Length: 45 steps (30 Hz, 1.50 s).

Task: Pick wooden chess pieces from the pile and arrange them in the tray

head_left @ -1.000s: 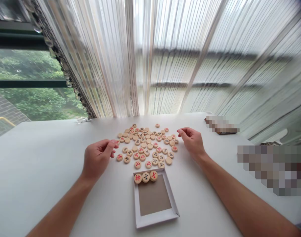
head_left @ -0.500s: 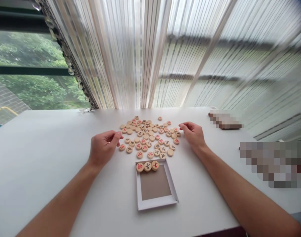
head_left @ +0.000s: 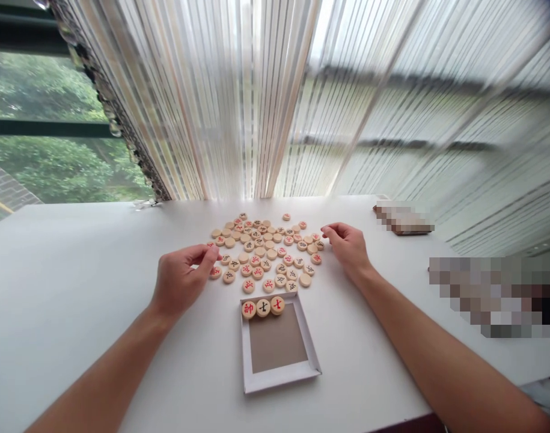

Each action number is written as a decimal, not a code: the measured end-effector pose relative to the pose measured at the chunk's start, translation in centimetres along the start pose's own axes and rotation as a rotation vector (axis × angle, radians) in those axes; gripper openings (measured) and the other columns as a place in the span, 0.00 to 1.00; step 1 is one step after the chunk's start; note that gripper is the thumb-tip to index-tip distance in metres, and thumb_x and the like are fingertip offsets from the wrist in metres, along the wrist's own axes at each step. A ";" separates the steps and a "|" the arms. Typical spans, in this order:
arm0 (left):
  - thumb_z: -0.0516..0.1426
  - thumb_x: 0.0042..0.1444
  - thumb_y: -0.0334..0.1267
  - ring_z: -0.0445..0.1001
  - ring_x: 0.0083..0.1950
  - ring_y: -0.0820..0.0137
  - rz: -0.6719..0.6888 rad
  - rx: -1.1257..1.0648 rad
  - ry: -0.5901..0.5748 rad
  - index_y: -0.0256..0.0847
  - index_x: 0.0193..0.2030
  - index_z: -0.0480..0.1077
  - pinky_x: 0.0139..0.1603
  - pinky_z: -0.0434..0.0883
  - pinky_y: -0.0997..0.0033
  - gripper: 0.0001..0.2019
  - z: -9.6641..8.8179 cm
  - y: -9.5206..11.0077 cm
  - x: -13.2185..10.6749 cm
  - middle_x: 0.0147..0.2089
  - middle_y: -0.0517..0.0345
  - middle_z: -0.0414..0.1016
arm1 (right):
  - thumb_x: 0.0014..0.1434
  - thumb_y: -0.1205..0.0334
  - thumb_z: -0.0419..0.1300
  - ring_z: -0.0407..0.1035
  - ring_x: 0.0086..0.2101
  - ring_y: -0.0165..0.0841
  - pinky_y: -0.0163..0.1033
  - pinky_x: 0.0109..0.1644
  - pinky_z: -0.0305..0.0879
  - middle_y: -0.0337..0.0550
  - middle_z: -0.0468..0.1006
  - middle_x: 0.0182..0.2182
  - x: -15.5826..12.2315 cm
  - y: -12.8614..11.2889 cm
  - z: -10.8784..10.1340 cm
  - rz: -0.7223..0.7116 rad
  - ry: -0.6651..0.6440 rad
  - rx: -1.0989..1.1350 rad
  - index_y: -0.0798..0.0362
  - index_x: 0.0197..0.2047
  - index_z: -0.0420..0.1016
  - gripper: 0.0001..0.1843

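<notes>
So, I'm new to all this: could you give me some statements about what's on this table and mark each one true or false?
1. Three pieces sit in a row inside the white box. True.
2. All three are marked in red. False: the middle piece is marked in black.
3. The left hand is at the left edge of the scattered pieces. True.
4. The right hand is inside the box. False: the right hand is beside the scattered pieces, at their right edge.
5. Some scattered pieces show a blank face. True.
</notes>
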<state>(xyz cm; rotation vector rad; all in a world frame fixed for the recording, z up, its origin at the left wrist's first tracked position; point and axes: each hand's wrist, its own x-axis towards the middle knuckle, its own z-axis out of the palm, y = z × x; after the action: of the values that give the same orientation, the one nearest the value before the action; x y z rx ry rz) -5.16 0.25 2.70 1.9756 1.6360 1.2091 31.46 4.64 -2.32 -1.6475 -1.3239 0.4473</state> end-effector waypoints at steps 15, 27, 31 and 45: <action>0.58 0.64 0.51 0.78 0.28 0.67 0.002 0.013 -0.018 0.39 0.31 0.81 0.35 0.70 0.72 0.20 0.0 -0.2 0.0 0.25 0.58 0.81 | 0.72 0.55 0.64 0.77 0.49 0.41 0.51 0.53 0.78 0.49 0.79 0.55 0.4 0.2 0.1 0.016 0.009 -0.046 0.54 0.58 0.76 0.17; 0.58 0.64 0.50 0.79 0.29 0.66 0.038 -0.002 -0.020 0.38 0.31 0.81 0.36 0.71 0.72 0.19 0.2 -0.3 0.0 0.24 0.58 0.81 | 0.65 0.52 0.67 0.78 0.39 0.38 0.45 0.46 0.74 0.44 0.85 0.38 0.0 -0.2 -0.1 0.033 0.044 0.000 0.55 0.44 0.83 0.13; 0.58 0.65 0.49 0.79 0.28 0.67 0.053 -0.010 -0.025 0.38 0.30 0.81 0.34 0.71 0.73 0.19 0.2 -0.1 -0.1 0.23 0.59 0.80 | 0.58 0.52 0.66 0.77 0.37 0.40 0.43 0.41 0.70 0.46 0.86 0.35 -0.1 -0.6 -0.2 0.034 0.063 0.032 0.53 0.41 0.86 0.15; 0.58 0.65 0.47 0.80 0.28 0.67 0.071 -0.007 -0.033 0.38 0.30 0.81 0.33 0.72 0.73 0.18 0.3 -0.3 -0.1 0.23 0.59 0.81 | 0.55 0.50 0.65 0.76 0.35 0.40 0.44 0.42 0.69 0.46 0.85 0.34 -0.6 -1.4 -0.2 0.047 0.014 0.041 0.52 0.39 0.86 0.16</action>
<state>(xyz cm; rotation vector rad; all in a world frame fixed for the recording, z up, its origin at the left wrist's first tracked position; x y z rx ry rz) -5.17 0.33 2.29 2.0549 1.5557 1.1987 30.57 3.95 -1.20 -1.6479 -1.2601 0.4869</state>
